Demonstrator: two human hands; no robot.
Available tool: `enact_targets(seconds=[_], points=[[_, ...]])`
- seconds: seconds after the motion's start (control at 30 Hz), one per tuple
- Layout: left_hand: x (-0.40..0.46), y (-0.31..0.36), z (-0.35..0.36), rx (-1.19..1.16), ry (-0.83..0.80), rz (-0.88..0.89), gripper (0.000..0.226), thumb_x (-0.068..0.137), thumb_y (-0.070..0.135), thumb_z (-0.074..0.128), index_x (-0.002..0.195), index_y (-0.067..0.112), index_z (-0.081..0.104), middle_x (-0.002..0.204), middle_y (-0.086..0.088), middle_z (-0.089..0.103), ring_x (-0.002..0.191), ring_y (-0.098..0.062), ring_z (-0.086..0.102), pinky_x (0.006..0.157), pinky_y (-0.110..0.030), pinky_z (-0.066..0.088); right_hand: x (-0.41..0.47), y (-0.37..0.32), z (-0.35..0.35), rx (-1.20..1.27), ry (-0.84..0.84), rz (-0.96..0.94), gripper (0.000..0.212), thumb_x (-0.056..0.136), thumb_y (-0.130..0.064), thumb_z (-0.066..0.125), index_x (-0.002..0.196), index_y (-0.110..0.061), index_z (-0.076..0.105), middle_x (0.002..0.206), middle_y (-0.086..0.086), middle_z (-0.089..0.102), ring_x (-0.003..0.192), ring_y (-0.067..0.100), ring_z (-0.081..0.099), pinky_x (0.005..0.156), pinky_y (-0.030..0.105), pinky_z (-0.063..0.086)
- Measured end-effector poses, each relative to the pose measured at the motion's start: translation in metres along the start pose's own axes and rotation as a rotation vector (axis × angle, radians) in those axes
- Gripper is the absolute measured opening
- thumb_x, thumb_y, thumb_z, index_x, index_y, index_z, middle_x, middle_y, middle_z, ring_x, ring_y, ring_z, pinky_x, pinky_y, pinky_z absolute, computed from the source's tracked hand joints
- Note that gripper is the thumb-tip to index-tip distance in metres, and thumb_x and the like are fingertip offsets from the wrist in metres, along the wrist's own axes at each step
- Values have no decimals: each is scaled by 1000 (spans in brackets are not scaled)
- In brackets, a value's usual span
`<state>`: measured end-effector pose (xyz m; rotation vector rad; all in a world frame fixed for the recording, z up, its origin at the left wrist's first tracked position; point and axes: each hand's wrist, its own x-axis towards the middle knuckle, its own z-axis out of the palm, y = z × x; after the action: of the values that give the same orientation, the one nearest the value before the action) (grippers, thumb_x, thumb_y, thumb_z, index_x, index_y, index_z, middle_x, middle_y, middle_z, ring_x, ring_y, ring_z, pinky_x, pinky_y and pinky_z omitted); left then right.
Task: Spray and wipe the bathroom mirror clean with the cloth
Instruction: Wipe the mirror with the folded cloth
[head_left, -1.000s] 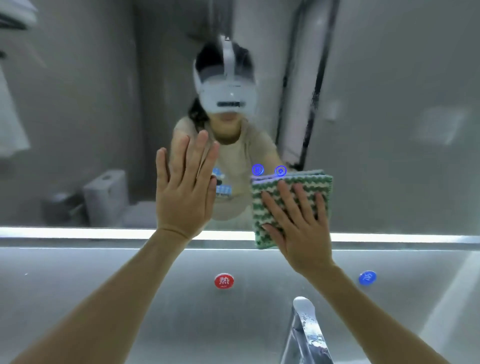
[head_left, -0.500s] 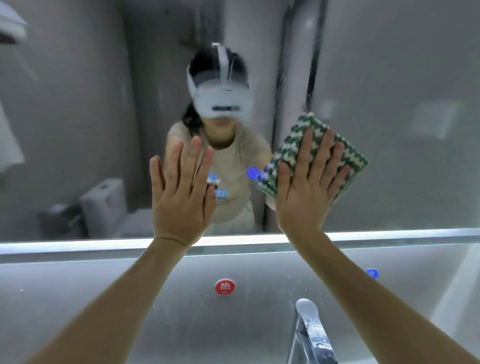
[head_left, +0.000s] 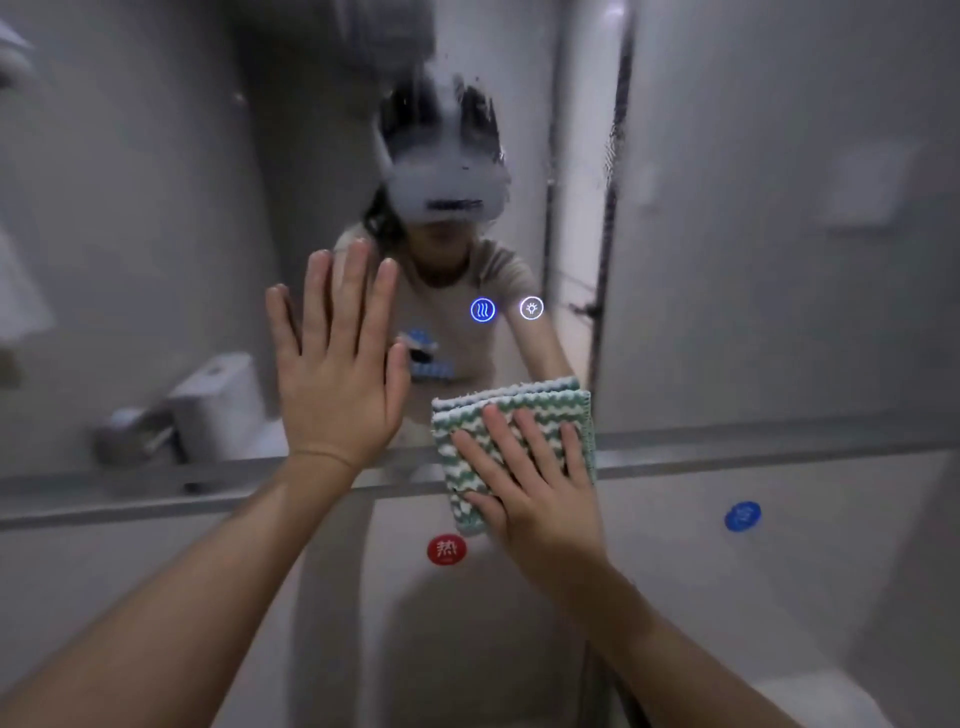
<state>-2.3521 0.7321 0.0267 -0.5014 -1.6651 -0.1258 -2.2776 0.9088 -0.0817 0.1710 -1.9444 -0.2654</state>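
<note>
1. The left hand (head_left: 335, 374) lies flat on the mirror (head_left: 779, 260) near its lower edge — fingers straight and spread, holding nothing.
2. The right hand (head_left: 535, 483) presses the folded green-and-white cloth (head_left: 519, 410) with straight fingers.
3. The cloth straddles the mirror's bottom edge — just below two lit touch icons (head_left: 482, 310).

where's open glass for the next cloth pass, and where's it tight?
Open: the wide stretch of mirror right of the light icon, and the area left of the left hand. Tight: between the left hand and the cloth under the right hand, at the bottom edge below both icons.
</note>
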Motion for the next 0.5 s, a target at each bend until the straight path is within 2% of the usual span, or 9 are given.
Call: enact_targets(seconds=[0.13, 0.23, 0.33, 0.43, 0.5], points=[[-1, 0, -1, -19, -9, -14, 55, 99, 30, 23, 150, 10, 18, 153, -14, 25, 141, -35, 14, 114, -51, 0, 3, -4, -4, -6, -42, 29, 54, 99, -42, 38, 150, -35, 21, 158, -8, 15, 147, 15, 6, 119, 42, 6], [0, 1, 0, -30, -13, -7, 55, 100, 31, 23, 150, 12, 13, 154, -12, 23, 144, -30, 9, 114, -52, 0, 23, -4, -10, -52, -40, 20, 60, 98, -42, 37, 152, -32, 13, 160, -3, 10, 148, 17, 1, 119, 43, 3], [1, -6, -5, -48, -28, 33, 54, 101, 32, 24, 151, 17, 10, 155, -7, 16, 146, -26, 6, 115, -52, 5, 61, -13, -20, -64, -32, 65, 58, 98, -42, 33, 151, -30, 14, 161, 0, 9, 147, 21, 7, 118, 45, 4], [6, -29, -16, -71, -59, 193, 51, 101, 30, 29, 150, 15, 23, 155, -8, 22, 143, -27, 20, 113, -54, 17, 97, -33, -23, -64, 5, 188, 58, 99, -44, 28, 151, -27, 10, 160, 3, -1, 147, 22, 0, 118, 47, 0], [17, -49, -27, -80, -60, 257, 51, 100, 28, 33, 148, 11, 28, 154, -10, 27, 142, -25, 23, 113, -54, 19, 119, -54, -22, -14, 39, 310, 55, 101, -46, 19, 152, -26, 7, 161, 4, -1, 146, 22, -7, 118, 48, -1]])
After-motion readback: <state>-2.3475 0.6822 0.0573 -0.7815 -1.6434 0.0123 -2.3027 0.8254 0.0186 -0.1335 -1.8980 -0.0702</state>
